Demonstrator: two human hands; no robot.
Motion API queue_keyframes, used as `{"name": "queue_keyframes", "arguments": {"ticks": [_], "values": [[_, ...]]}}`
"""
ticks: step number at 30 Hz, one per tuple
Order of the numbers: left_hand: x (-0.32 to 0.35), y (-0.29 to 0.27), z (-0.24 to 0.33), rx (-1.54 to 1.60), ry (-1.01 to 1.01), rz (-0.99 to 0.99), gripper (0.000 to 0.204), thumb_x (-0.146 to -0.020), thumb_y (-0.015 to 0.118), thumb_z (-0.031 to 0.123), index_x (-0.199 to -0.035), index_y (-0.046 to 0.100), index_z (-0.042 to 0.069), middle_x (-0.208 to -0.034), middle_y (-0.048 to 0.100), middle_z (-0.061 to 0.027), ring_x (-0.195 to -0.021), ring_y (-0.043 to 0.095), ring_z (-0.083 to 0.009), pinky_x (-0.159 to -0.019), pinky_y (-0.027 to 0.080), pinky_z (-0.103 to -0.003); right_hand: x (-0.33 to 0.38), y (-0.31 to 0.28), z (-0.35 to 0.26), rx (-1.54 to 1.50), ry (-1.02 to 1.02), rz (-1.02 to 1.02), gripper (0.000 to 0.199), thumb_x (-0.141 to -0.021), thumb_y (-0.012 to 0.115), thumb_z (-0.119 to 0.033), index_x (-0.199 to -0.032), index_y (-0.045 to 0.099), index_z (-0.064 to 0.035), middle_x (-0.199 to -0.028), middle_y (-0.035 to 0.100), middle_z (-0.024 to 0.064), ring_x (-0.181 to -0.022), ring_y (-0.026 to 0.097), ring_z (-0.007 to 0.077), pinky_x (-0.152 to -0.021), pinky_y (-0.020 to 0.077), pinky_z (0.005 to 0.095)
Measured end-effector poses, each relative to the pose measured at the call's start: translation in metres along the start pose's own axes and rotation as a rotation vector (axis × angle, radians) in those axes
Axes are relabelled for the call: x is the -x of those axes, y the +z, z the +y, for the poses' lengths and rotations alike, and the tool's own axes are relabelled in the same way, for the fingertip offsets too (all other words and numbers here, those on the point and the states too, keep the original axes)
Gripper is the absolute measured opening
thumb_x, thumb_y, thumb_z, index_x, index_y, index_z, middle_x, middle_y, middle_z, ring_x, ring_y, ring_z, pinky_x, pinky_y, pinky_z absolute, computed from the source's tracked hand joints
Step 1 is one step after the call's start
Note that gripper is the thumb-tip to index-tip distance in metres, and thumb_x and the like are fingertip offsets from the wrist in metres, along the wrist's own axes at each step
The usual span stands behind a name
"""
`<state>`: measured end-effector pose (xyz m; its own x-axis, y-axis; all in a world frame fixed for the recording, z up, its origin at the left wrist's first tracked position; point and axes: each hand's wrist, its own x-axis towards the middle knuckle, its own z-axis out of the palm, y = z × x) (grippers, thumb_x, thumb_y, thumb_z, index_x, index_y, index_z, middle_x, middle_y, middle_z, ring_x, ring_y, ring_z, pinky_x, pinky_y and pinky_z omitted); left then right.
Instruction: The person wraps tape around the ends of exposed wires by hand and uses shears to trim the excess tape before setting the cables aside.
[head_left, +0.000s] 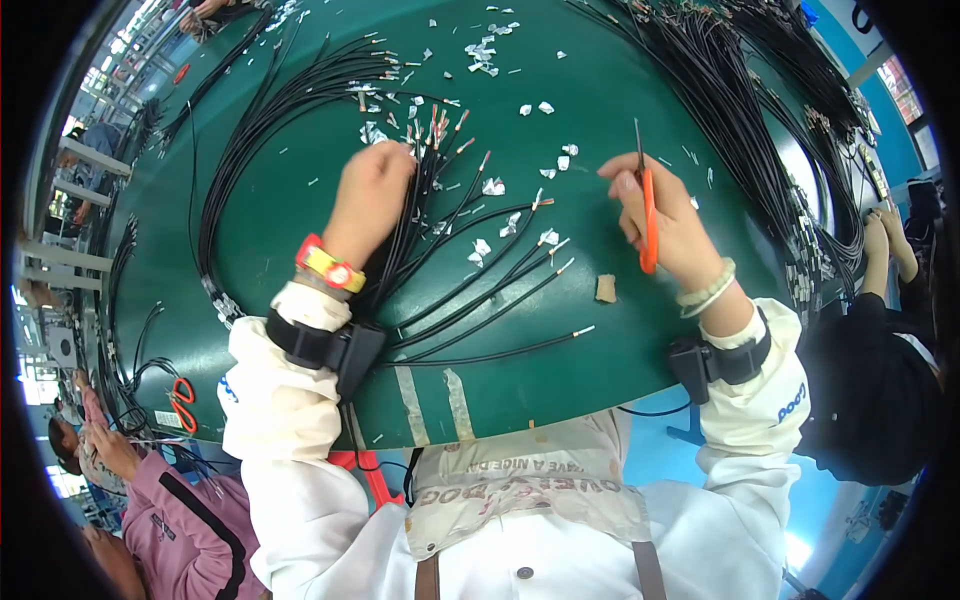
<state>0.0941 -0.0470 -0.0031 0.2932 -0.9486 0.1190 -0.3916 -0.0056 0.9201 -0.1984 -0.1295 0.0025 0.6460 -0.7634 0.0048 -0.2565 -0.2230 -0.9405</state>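
Your curled left hand [372, 200] lay against black copper-tipped cables [412, 205] on the green table [620, 345] (its grip I couldn't tell), your closed right hand [672, 220] held orange-handled metal scissors [648, 225], and sparing neighbouring ends seemed wise.

A workshop or factory floor — bundles of black cables [402, 240] spread over the green table [620, 345], white scraps [481, 55] strewn on it, a pink-sleeved co-worker [185, 510] to its left, a black-clad one [870, 390] to its right.

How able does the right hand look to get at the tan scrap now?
Probably yes: only bare table separates the right hand from the tan scrap, though the held scissors might hinder gripping.
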Motion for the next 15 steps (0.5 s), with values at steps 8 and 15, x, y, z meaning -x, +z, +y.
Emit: {"name": "queue_keyframes", "arguments": {"ticks": [8,15], "values": [[0.028,0.028,0.037,-0.733,0.498,-0.143,0.019,-0.073,0.060,0.005,-0.092,0.057,0.006,-0.108,0.049,-0.0121,-0.097,0.049,-0.0308,-0.086,0.038,-0.037,-0.030,0.037,-0.006,0.333,-0.081,0.105,0.031,-0.076,0.063,-0.025,-0.076,0.054,0.0054,-0.060,0.051,0.0133,-0.048,0.050,0.0220,-0.050,0.0407,0.0307],[0.039,0.059,0.064,-0.578,0.580,0.131,0.025,-0.070,0.062,0.002,-0.094,0.058,0.006,-0.110,0.050,-0.0132,-0.093,0.050,-0.0308,-0.074,0.041,-0.037,-0.029,0.051,-0.002,0.504,0.024,0.060,0.031,-0.074,0.064,-0.024,-0.070,0.056,0.0059,-0.059,0.053,0.0212,-0.053,0.050,0.0352,-0.053,0.0411,0.0357]]}}
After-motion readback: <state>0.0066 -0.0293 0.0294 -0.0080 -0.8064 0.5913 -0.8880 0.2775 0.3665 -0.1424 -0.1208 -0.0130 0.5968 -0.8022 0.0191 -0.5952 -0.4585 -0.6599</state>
